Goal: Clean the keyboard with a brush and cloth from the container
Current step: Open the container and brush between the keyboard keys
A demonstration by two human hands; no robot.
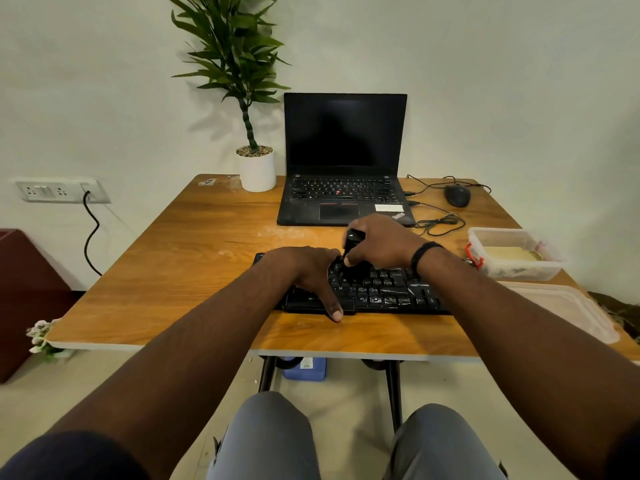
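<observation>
A black keyboard [388, 289] lies near the front edge of the wooden table [194, 237]. My left hand [311, 271] rests flat on its left half, thumb reaching down over the front edge. My right hand [377, 244] grips a small black brush [353, 244], whose lower end meets the keys near the keyboard's middle. An open clear plastic container [512, 251] with a red clasp stands at the right and holds a pale yellow cloth [509, 253].
The container's clear lid [568, 313] lies at the table's right front corner. At the back stand an open black laptop [343, 188], a potted plant [256, 168] and a wired mouse [457, 195] with its cable coiled on the table.
</observation>
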